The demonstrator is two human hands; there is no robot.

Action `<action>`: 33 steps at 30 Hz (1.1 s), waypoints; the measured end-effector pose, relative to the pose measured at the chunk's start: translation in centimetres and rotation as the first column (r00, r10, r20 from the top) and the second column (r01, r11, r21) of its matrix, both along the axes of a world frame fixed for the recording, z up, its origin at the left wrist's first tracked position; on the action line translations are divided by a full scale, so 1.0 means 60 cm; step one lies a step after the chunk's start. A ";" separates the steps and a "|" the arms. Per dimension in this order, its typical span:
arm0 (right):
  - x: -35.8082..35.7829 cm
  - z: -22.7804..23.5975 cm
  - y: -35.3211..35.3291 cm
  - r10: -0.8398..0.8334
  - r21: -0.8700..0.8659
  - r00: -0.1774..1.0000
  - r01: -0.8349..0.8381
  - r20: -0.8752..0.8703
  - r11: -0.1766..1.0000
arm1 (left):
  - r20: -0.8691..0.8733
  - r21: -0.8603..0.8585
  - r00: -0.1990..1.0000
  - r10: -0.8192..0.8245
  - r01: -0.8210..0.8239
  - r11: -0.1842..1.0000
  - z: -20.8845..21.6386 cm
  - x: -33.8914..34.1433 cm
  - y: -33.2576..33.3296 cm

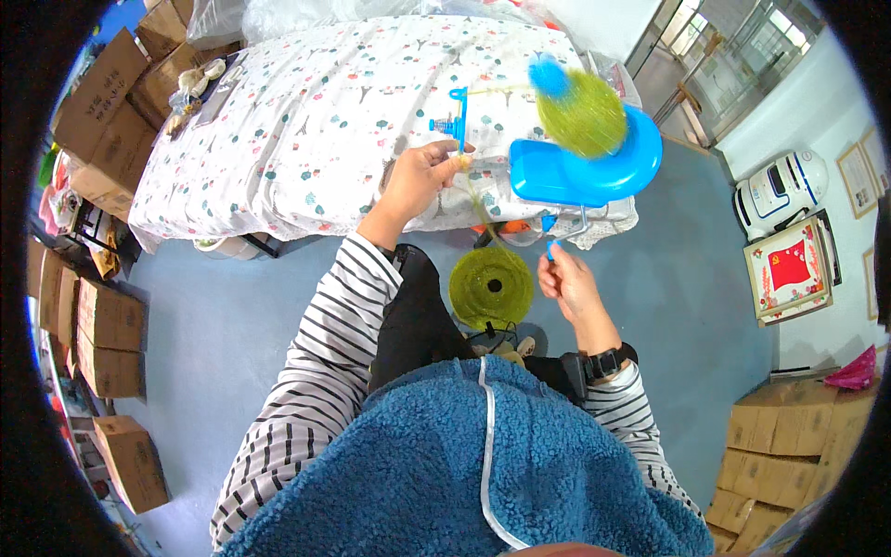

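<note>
A blue yarn winder [557, 176] is at the right end of the cloth-covered table, with a ball of yellow-green yarn [583, 116] on it, smeared by motion. My right hand [573, 286] is closed around the blue knob of the winder's metal crank [584, 223], below the table's front edge. My left hand [419, 184] pinches the yarn strand [479, 202] just under the upright blue yarn guide [461, 121], which has a spring tensioner at its side. From there the strand drops to a yellow-green yarn cone [492, 288] by my feet, and another stretch runs from the guide to the ball.
A patterned white tablecloth [343, 111] covers the table, with clear plastic bags [306, 19] at its back. Cardboard boxes stand at left [111, 325] and lower right [775, 436]. Against the right wall are a white machine [784, 190] and a framed picture [789, 269].
</note>
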State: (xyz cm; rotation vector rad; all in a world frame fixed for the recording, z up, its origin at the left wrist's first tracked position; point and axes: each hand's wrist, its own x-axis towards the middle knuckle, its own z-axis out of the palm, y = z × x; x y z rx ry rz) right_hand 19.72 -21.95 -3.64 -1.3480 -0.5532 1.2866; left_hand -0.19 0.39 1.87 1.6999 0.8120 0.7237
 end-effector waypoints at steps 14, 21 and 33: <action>0.074 0.104 -0.050 -0.188 0.265 0.969 0.226 -0.161 0.937 | -0.019 0.037 1.000 0.001 0.000 0.999 0.004 0.000 -0.002; 0.004 0.126 -0.005 0.003 0.315 0.979 0.063 -0.203 0.947 | 0.003 0.027 1.000 0.002 -0.002 1.000 0.003 -0.002 -0.002; -0.031 0.027 0.007 0.014 0.096 0.993 -0.002 -0.121 0.995 | 0.050 -0.002 0.999 -0.022 0.022 1.000 -0.011 0.001 0.007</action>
